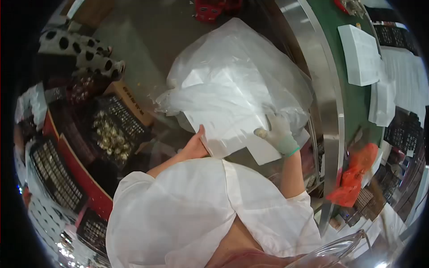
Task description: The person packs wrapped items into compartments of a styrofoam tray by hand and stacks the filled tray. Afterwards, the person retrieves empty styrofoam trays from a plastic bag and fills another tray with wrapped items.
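Note:
A big clear plastic bag (pixel 241 49) full of white flat-sided pieces (pixel 223 129), which look like boxes or trays, lies before me. My left hand (pixel 196 144) is bare and closed on the near left edge of a white piece, its thumb on the side and its other fingers partly hidden. On the right, my right hand (pixel 281 136) wears a pale glove with a green cuff. Its fingers are stretched out over the bag and the white pieces, with the thumb spread to the left. A white panel (pixel 266 152) sticks out under this hand.
A metal-edged bench (pixel 333 89) with a green belt (pixel 324 27) runs along the right, bearing white boxes (pixel 359 53). An orange-red plastic bag (pixel 355 174) hangs near its edge. On the left are black trays of small items (pixel 56 174) and a cardboard box (pixel 129 105). A red object (pixel 209 10) stands on the floor.

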Tool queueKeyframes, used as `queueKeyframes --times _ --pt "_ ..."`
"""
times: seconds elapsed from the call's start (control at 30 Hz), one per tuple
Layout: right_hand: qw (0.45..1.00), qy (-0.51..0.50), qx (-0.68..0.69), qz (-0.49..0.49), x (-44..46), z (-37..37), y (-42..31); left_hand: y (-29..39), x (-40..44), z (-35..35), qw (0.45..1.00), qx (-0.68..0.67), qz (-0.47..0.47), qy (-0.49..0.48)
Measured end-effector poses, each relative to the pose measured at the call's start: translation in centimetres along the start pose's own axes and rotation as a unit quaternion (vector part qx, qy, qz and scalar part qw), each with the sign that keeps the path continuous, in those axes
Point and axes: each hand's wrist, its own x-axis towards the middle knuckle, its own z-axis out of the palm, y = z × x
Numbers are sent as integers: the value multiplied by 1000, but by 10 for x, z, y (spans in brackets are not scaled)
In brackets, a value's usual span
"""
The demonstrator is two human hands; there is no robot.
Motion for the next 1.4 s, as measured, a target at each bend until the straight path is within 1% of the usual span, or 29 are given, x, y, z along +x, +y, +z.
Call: queueKeyframes --times 0.03,0.07,0.1,0.17,0.2,0.27,0.33,0.43,0.5,0.57,0.6,0.63,0.67,0.73,0.77,0.8,0.83,0.87,0.9,0.93,1.0,1.07,1.13,1.17,1.2,1.27,1.33,1.37,1.4 --pt "998 32 16 -48 -19 1 -6 -17 -24 6 1000 -2 -5 20" --pt "997 34 7 -62 -35 -4 -17 -32 -45 14 999 -3 -5 37" --pt "998 9 30 -53 -53 -10 -29 -50 -57 2 999 -9 5 32" --pt "996 -43 54 -63 -81 -18 -50 -77 -90 -8 995 -31 -93 29" --pt "994 -53 47 -84 -95 -23 -60 -90 -102 -20 993 -11 -102 52" --pt "990 -68 24 -117 -121 -27 -88 -97 -137 -8 995 46 -81 33" --pt "987 -39 -6 -156 -147 -32 -117 -95 -177 11 994 94 -59 2" --pt "976 -19 -2 -216 -191 -41 -152 -104 -219 17 991 126 -9 -34" --pt "963 35 -46 -263 -224 -48 -180 -111 -249 16 990 131 34 -49" --pt "947 50 -59 -312 -247 -52 -211 -116 -293 25 948 258 163 -96" --pt "935 84 -41 -343 -260 -51 -234 -118 -308 22 936 269 215 -66" --pt "920 115 -19 -373 -269 -50 -252 -119 -325 22 909 292 293 -44" --pt "908 106 32 -403 -268 -48 -263 -120 -346 23 876 311 368 -19" --pt "911 47 198 -359 -274 -32 -296 -131 -416 35 816 333 467 66" --pt "895 31 245 -372 -273 -23 -316 -135 -434 26 742 329 574 107" --pt "883 25 252 -396 -266 -11 -335 -137 -454 15 655 318 669 148" --pt "871 22 260 -417 -255 3 -350 -133 -469 -12 559 336 729 211" --pt "866 -46 300 -398 -243 19 -367 -154 -511 -3 474 337 764 279" --pt "870 -82 235 -425 -238 28 -389 -169 -541 -8 413 346 774 334" --pt "891 -53 191 -410 -219 55 -400 -183 -567 -14 350 351 778 386" --pt "818 -190 315 -442 -200 118 -441 -218 -613 -18 209 375 737 522" --pt "804 -308 325 -391 -218 162 -485 -251 -638 -29 180 350 676 623" --pt "784 -416 270 -373 -213 205 -515 -282 -650 -22 168 301 617 708" --pt "738 -478 279 -386 -213 226 -527 -292 -653 -19 177 280 578 746" --pt "687 -538 287 -396 -209 242 -535 -296 -652 -15 174 268 566 760" --pt "675 -580 257 -377 -197 275 -548 -302 -650 -18 164 243 499 816" --pt "622 -662 269 -321 -184 306 -563 -299 -641 -29 165 229 473 835" --pt "603 -652 314 -334 -180 321 -567 -295 -639 -33 167 228 458 843" --pt "601 -660 308 -330 -170 331 -574 -289 -640 -34 182 215 454 845"
